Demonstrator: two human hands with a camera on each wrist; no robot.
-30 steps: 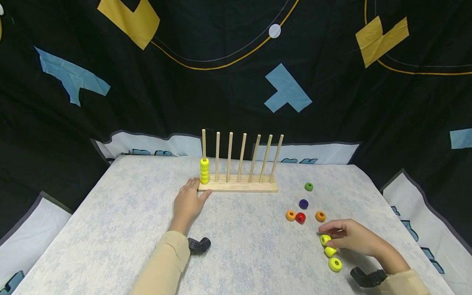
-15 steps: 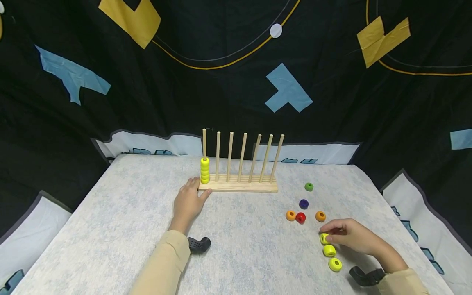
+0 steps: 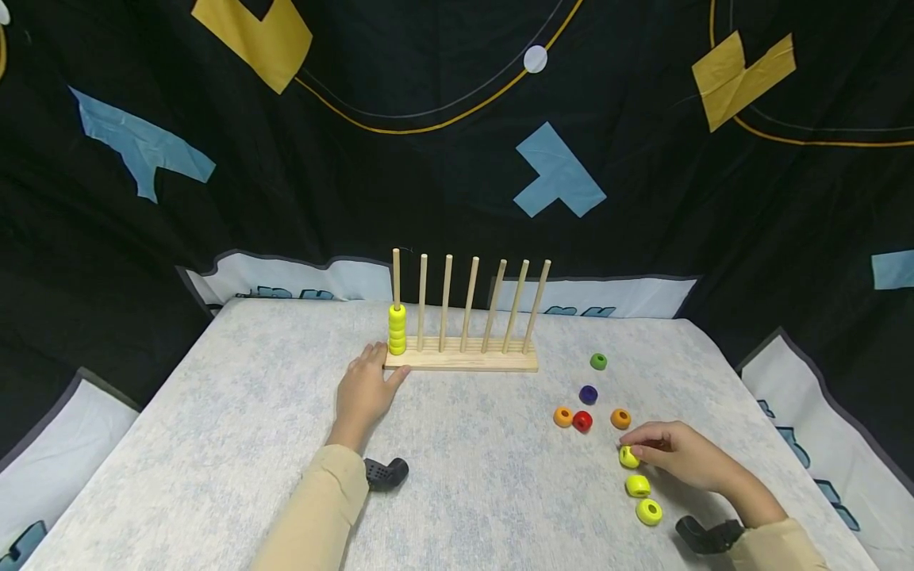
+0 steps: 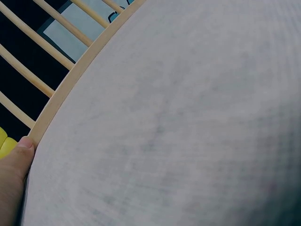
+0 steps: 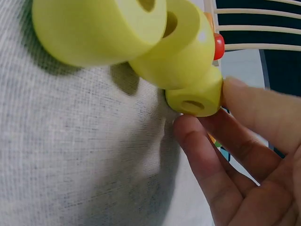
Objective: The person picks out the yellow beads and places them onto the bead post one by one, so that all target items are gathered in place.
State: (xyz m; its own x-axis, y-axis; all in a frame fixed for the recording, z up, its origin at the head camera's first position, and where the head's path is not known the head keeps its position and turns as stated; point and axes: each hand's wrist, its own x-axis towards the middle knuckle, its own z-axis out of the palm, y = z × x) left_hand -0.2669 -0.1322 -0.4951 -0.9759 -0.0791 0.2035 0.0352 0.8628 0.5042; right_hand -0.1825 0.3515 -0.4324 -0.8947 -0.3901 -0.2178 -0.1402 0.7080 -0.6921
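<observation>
My left hand [image 3: 362,394] holds the left end of a wooden peg rack [image 3: 464,362], its thumb on the front edge. In the left wrist view the thumb [image 4: 23,150] lies against the base. Several yellow beads [image 3: 397,331] are stacked on the leftmost peg; the other pegs are bare. At the right, my right hand [image 3: 689,456] pinches a yellow bead [image 3: 628,457] between thumb and fingers, as the right wrist view also shows [image 5: 197,96]. Two more yellow beads lie just below it, a middle bead [image 3: 638,486] and a nearer bead [image 3: 649,512].
Between rack and right hand lie a green bead [image 3: 598,362], a purple bead [image 3: 589,396], a red bead [image 3: 582,422], a left orange bead [image 3: 562,417] and a right orange bead [image 3: 620,419]. A black curtain [image 3: 428,198] hangs behind the table [image 3: 485,492].
My right hand has shifted slightly away from me with its yellow bead, widening the gap to the middle one. That middle bead, tilted before, has settled. My left hand has stayed put.
</observation>
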